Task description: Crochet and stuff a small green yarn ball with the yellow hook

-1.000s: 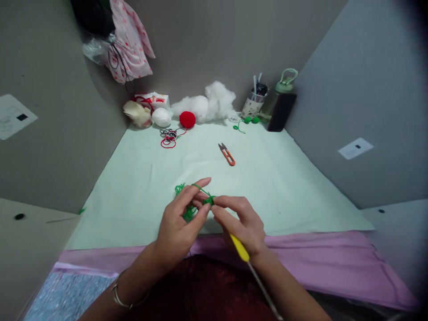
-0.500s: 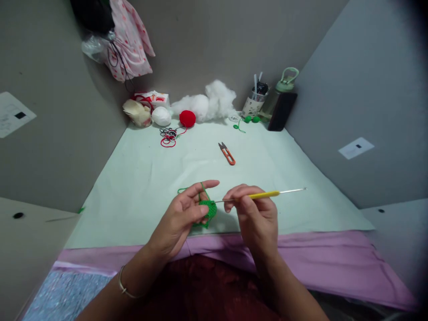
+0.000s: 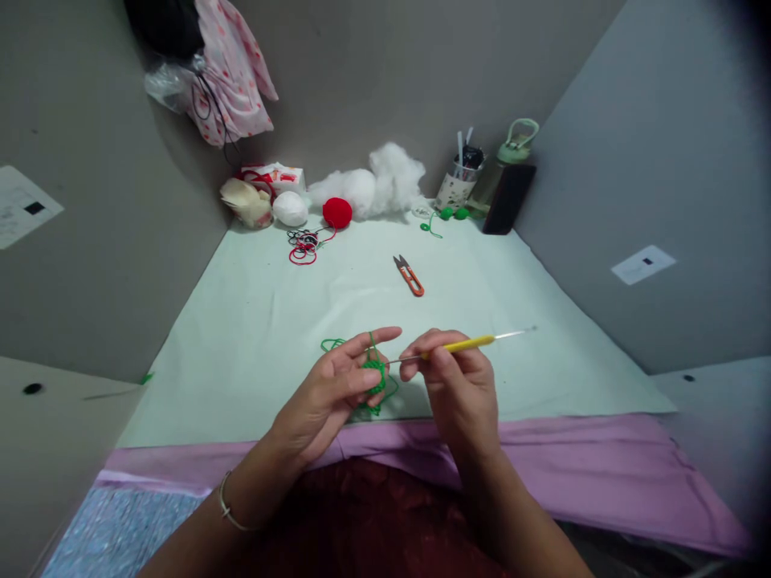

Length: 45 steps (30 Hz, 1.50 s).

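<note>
My left hand (image 3: 328,393) pinches a small green crocheted piece (image 3: 374,374), with green yarn (image 3: 332,345) looped over the index finger and trailing onto the table. My right hand (image 3: 458,384) grips a yellow-handled crochet hook (image 3: 461,345). Its metal tip points left into the green piece, and its long metal end sticks out to the right. Both hands hover just above the near edge of the pale green mat (image 3: 253,321).
Orange thread snips (image 3: 409,277) lie mid-mat. At the back sit a red yarn ball (image 3: 336,213), white stuffing (image 3: 379,185), a white ball (image 3: 290,209), tangled red and black thread (image 3: 304,245), a pen cup (image 3: 456,186), a green bottle (image 3: 499,172) and a dark box (image 3: 506,201). Grey partition walls enclose three sides.
A second ago the hook's handle pointed down toward me; my right hand has turned it so it lies level, pointing right, with its tip in the green piece. The left hand barely moved.
</note>
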### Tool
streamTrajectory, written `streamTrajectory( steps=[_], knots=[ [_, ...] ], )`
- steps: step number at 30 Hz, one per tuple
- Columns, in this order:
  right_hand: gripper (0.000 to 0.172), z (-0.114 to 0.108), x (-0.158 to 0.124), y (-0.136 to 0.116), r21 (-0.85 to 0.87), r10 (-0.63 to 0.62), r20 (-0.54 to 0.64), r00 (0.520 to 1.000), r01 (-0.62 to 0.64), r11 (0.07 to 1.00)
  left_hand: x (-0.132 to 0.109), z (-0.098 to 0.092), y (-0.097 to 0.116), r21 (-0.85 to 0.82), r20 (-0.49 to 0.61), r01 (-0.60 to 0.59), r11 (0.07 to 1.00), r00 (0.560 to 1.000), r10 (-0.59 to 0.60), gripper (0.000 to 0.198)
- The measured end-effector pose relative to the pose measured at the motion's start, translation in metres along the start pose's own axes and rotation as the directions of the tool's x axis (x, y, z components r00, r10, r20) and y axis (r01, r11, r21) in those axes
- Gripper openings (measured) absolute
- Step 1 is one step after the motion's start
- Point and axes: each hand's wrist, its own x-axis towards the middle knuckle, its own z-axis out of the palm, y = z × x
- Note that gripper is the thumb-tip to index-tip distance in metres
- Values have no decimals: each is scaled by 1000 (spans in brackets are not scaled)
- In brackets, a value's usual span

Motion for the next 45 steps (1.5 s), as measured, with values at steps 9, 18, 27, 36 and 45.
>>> streamTrajectory(
  steps=[9,18,27,36,45],
  knots=[
    [18,2,-5,8,-28,29,27,999,-28,999,-3,2,-9,122,-79,-95,988,991,105,41],
    [12,3,2,5,85,41,-36,998,-38,996,0,4,-7,-12,-28,-31,999,999,31,52],
    [12,5,-7,8,-83,-64,17,998,65,994,-2,4,-16,99,-87,-89,991,991,98,53],
    [15,6,-8,6,-237,-119,77,990,134,962,-5,1,-18,160,-94,-100,982,989,116,61],
    [15,2,-7,8,-139,-119,23,993,121,983,-8,-10,-7,332,-74,-150,931,980,184,41]
  ],
)
